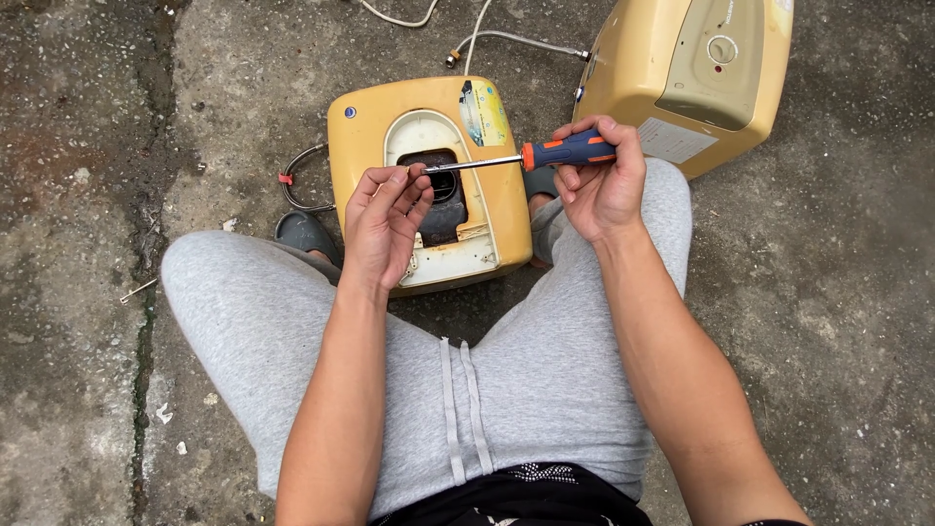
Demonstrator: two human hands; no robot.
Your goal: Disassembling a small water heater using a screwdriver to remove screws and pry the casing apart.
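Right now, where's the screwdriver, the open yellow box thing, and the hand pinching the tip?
screwdriver (570,151), head view, on its blue and orange handle.
open yellow box (355,146), head view, on its yellow casing, left side.
left hand (382,219), head view, on the back of the hand.

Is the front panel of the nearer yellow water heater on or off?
Off: the nearer water heater shows a bare white inner plate and a dark opening where a cover would sit.

A second yellow water heater (687,73) lies at the upper right on the cracked concrete floor (78,292), with a braided metal hose (521,41) and a white cable (399,18) beside it, and grey sweatpants (545,380) fill the foreground.
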